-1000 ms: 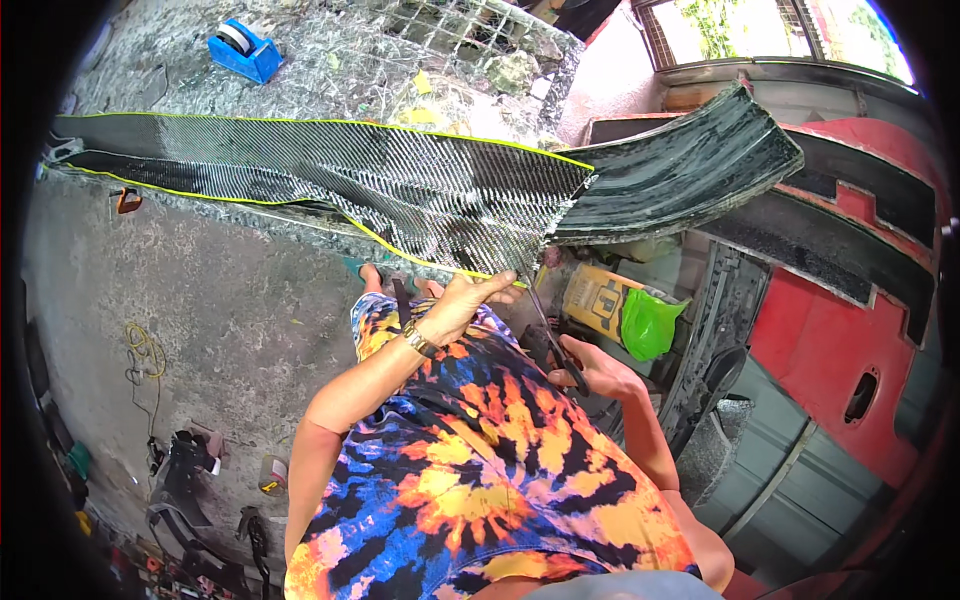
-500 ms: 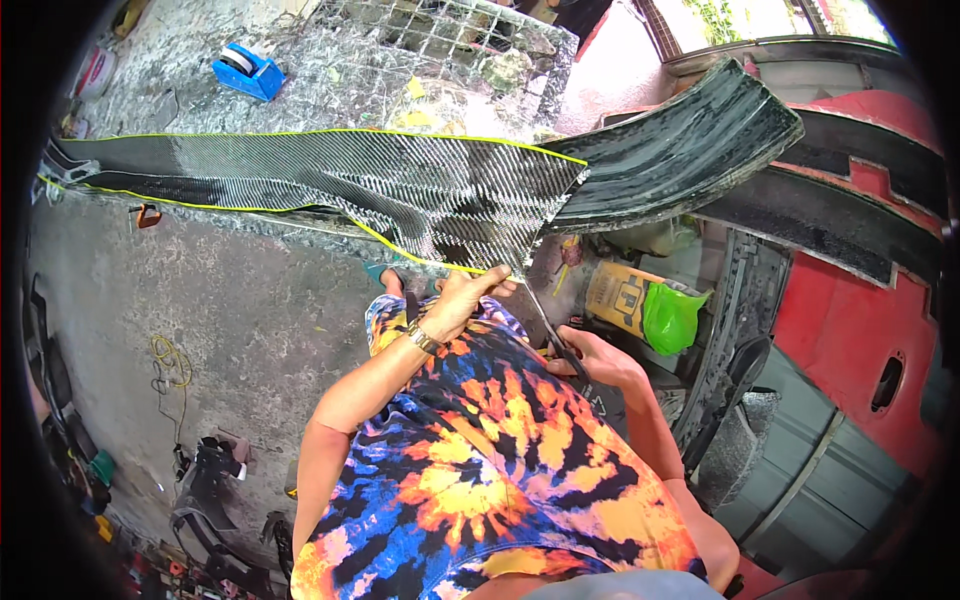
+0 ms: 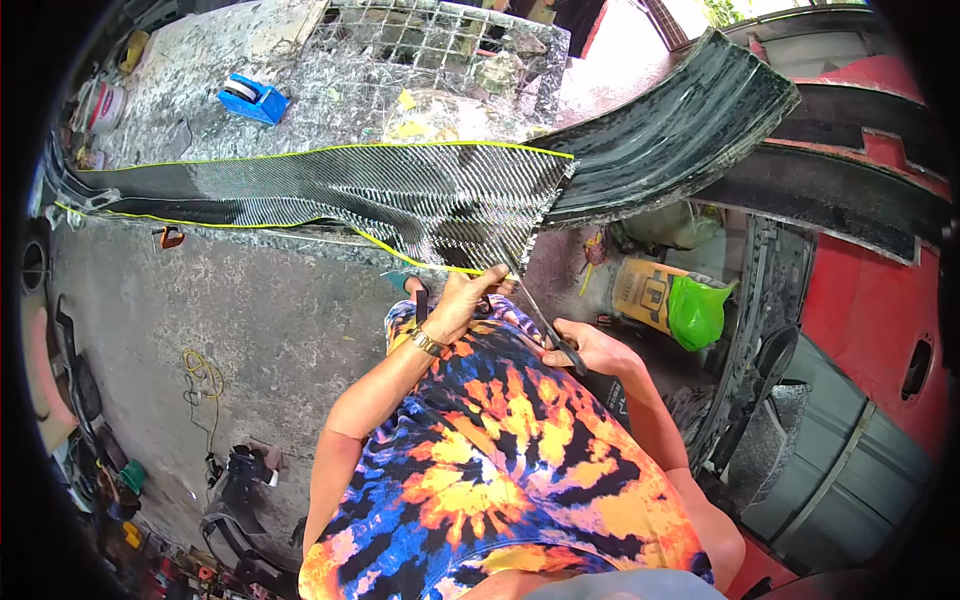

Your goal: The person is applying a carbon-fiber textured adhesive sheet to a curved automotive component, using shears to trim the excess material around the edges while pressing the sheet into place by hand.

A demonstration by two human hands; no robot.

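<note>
A long strip of woven black carbon-fibre cloth (image 3: 420, 190) with yellow edges lies over a long, dark curved mould (image 3: 680, 130) along the bench. At the cloth's near right corner, my left hand (image 3: 467, 300) pinches the yellow-edged border between thumb and fingers. My right hand (image 3: 590, 347) grips long dark scissors (image 3: 548, 327) lower down; their blades reach up to that corner beside my left fingers. Whether the blades are open is hard to make out.
A blue tape dispenser (image 3: 255, 100) stands on the stained worktable (image 3: 210, 50). An orange clamp (image 3: 169, 237) sits on its front edge. Cardboard (image 3: 640, 295), a green bag (image 3: 700, 315) and red panels (image 3: 850, 310) are at right; yellow cord (image 3: 203, 372) lies on the floor.
The view has shifted, so the bench's left part and the floor sit lower in the picture. My hands keep their hold on the cloth and scissors, with only slight movement.
</note>
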